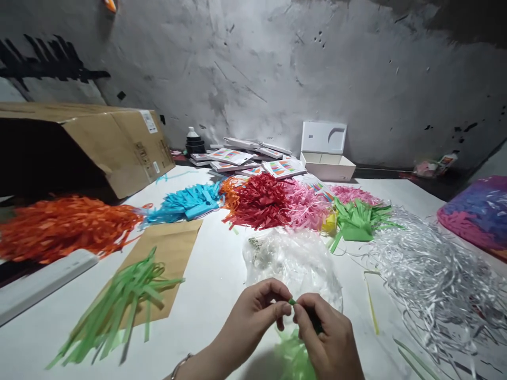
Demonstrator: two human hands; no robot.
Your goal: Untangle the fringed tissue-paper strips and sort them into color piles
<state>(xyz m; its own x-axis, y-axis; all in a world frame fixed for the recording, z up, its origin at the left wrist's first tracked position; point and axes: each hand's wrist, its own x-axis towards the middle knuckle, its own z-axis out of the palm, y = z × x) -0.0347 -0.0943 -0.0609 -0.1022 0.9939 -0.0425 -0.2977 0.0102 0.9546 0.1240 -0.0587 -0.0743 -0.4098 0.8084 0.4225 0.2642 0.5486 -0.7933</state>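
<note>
Green material, in a small twisted piece (292, 301), was pinched between two bare hands just in front of the clear plastic bag (297, 258), the landmark for all positions. The left hand (263, 311), with a bracelet (181, 365) at the wrist, had its grip pressed together on the piece, thumb against finger; the right hand (330, 335) held the same piece in a like grip, and the fingertips of the two almost met. Light green strips (295, 360) lay in front of the bag, below the hands.

Left of the bag, long green strips (129, 287) were spread partly over brown paper (185, 245) on the white surface (216, 272); farther left lay an orange heap (65, 227). Behind the bag stood dark red fringe (262, 203), with pink fringe (307, 208) beside it; behind these were printed packets (233, 157) and an open white box (329, 168). A green fringed bundle (358, 220) lay behind and to its right, silver strands (428, 277) to its right.
</note>
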